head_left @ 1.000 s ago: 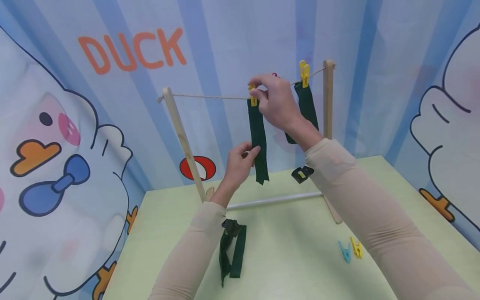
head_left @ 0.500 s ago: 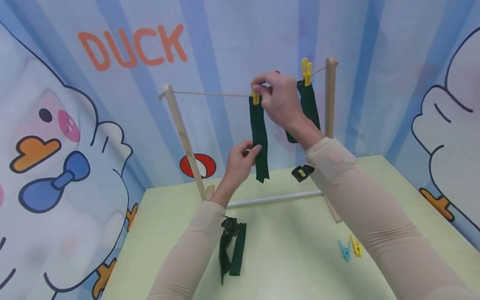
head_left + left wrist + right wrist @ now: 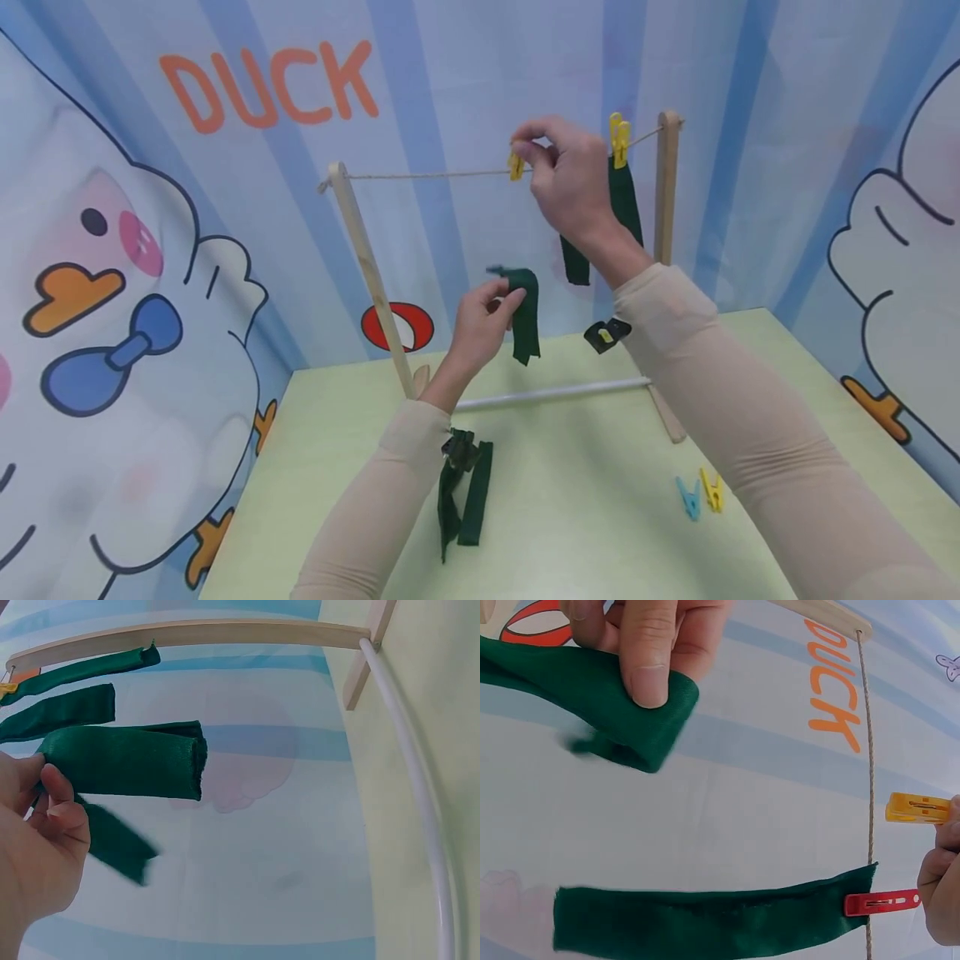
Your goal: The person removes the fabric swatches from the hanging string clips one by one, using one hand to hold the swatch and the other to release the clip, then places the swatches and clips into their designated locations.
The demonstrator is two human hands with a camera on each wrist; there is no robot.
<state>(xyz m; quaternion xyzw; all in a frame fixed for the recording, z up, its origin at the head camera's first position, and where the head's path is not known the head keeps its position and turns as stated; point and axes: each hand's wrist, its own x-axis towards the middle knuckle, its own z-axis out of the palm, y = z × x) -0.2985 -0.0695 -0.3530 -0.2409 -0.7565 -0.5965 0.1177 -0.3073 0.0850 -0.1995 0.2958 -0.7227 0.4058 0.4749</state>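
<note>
In the head view my left hand (image 3: 480, 321) pinches a dark green cloth strip (image 3: 527, 321) between thumb and fingers. The strip's upper part has flopped over, and its lower end hangs down. Higher up, my right hand (image 3: 566, 179) pinches a yellow clothespin (image 3: 516, 166) beside the rope (image 3: 435, 175). The right wrist view shows this clothespin (image 3: 915, 808) slightly apart from the rope, with no cloth in it. A red clothespin (image 3: 881, 902) fastens another green strip (image 3: 705, 922) to the rope. Farther right, a yellow clothespin (image 3: 620, 143) holds a green strip (image 3: 624, 196).
Wooden posts (image 3: 667, 183) carry the rope, and a white rod (image 3: 555, 393) joins them low down. On the table (image 3: 585, 517) lie a blue clothespin (image 3: 688, 498), a yellow one, and green cloth (image 3: 476, 496) near my left forearm. A duck-printed curtain (image 3: 465, 75) stands behind.
The strip has come away from the rope, and its top has fallen over my left hand. My right hand has risen slightly with the yellow clothespin. The left hand has barely moved.
</note>
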